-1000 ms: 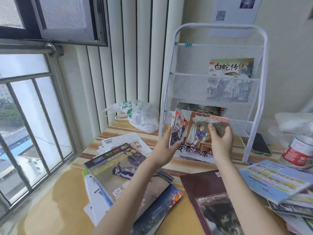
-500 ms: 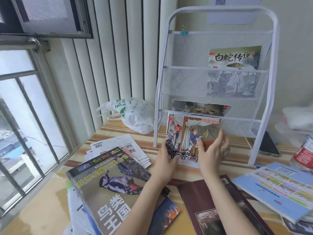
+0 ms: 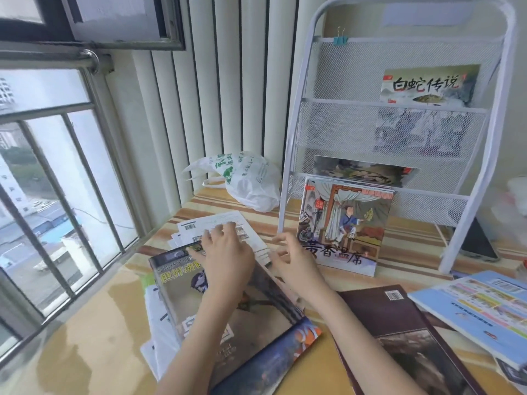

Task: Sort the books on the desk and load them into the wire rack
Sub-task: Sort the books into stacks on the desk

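White wire rack [image 3: 313, 109]: one book [image 3: 429, 85] in its upper pocket, another [image 3: 362, 171] in the lower. An illustrated book stack [image 3: 343, 226] stands on the worktop [image 3: 94, 332], leaning against the rack's front. Window at left. Left hand [image 3: 225, 256] rests, fingers spread, on a bird magazine [image 3: 182, 283]; right hand [image 3: 296, 263] hovers beside it, fingers loosely open, holding nothing.

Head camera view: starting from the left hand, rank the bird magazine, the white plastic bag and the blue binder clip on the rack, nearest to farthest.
1. Bird magazine: directly under the left hand, on the desk pile.
2. White plastic bag: behind the hand, by the blinds.
3. Blue binder clip: farthest, up on the wire rack's top edge, to the right.
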`<action>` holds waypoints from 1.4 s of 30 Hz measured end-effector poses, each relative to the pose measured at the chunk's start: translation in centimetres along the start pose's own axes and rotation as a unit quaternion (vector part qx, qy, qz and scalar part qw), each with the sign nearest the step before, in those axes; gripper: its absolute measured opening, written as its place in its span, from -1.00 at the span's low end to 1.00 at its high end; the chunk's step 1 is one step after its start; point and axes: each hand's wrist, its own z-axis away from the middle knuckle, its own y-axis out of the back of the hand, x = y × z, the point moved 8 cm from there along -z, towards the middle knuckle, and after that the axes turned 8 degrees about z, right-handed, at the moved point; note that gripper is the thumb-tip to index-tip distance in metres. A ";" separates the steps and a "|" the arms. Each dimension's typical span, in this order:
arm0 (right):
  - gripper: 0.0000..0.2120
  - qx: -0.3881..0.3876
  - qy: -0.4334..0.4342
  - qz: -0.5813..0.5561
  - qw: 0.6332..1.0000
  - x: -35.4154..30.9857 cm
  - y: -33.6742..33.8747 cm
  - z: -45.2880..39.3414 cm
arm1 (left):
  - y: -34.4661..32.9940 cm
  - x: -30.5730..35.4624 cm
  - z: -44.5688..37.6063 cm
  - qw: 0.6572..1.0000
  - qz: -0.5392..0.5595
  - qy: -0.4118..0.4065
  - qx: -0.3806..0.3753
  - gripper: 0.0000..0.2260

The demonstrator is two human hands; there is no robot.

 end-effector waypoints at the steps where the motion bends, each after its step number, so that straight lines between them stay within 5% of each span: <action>1: -0.74 -0.024 -0.006 -0.004 1.000 -0.3 -1.1 0.2 | 0.8 -1.7 0.1 0.999 -0.012 0.035 -0.006 -0.63; 4: -0.56 -0.043 -0.007 0.022 0.999 -1.4 -2.8 0.9 | 2.3 -6.0 0.8 0.992 -0.027 0.117 -0.042 -0.57; 7: -0.47 -0.025 -0.019 0.058 0.998 -2.3 -3.0 1.5 | 2.6 -7.6 2.0 0.993 -0.011 0.107 -0.052 -0.42; 12: -0.57 -0.008 -0.030 0.048 0.998 -3.3 -2.3 2.8 | 4.2 -8.0 3.4 0.992 0.072 0.099 0.006 -0.44; 21: -0.84 -0.008 -0.011 0.064 0.998 -4.6 -2.9 3.8 | 4.1 -9.1 4.7 0.990 0.008 0.139 -0.005 -0.43; 24: -0.77 0.013 -0.052 0.006 0.999 -3.2 -2.8 2.9 | 3.3 -7.9 4.1 0.996 -0.037 0.084 -0.013 -0.44; 27: -0.72 0.090 -0.201 -0.119 0.968 0.6 -1.7 1.9 | 1.1 -5.0 3.2 0.996 -0.040 -0.051 -0.064 -0.48; 30: -0.72 0.056 -0.285 -0.247 0.925 2.3 -2.5 1.1 | -1.6 -3.2 3.3 0.977 -0.068 -0.143 -0.141 -0.55; 33: -0.69 0.007 -0.305 -0.343 0.889 1.7 -3.1 0.0 | -2.5 -3.4 3.1 0.975 -0.081 -0.140 -0.154 -0.59; 38: -0.76 -0.027 -0.330 -0.315 0.889 1.5 -4.1 -1.3 | -1.9 -3.3 3.2 0.979 -0.052 -0.152 -0.127 -0.68; 42: -0.55 -0.037 -0.306 -0.242 0.920 1.1 -4.2 -2.3 | -1.4 -3.1 3.4 0.982 -0.013 -0.157 -0.106 -0.72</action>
